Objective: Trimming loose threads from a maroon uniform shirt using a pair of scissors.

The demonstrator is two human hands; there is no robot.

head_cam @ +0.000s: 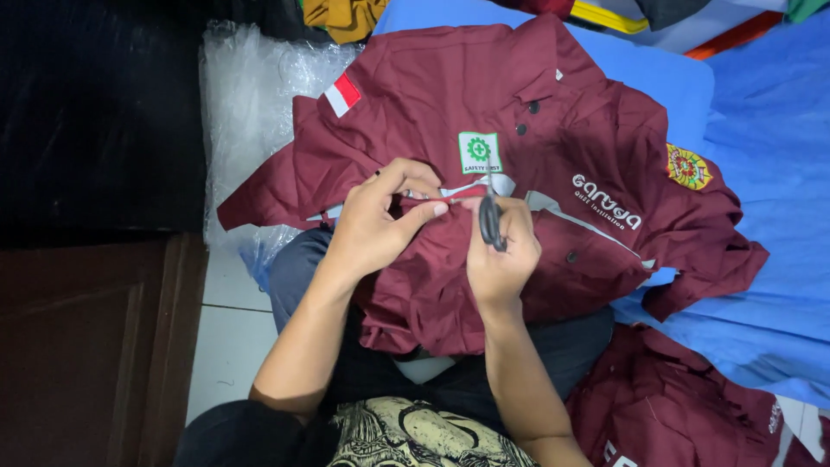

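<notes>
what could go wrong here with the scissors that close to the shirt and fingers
The small black scissors in the right hand point at the fold of the maroon shirt that the left hand pinches, so a slip might nick the cloth instead of a loose thread. The left fingertips sit right beside the blades and could get snipped. The shirt lies loosely over the lap and may shift mid-cut.

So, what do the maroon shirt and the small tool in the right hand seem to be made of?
Maroon shirt: woven cloth, matte, likely cotton blend; it folds and creases softly. Small scissors in the right hand: dark handles, probably plastic; the thin blade looks like metal.
</notes>
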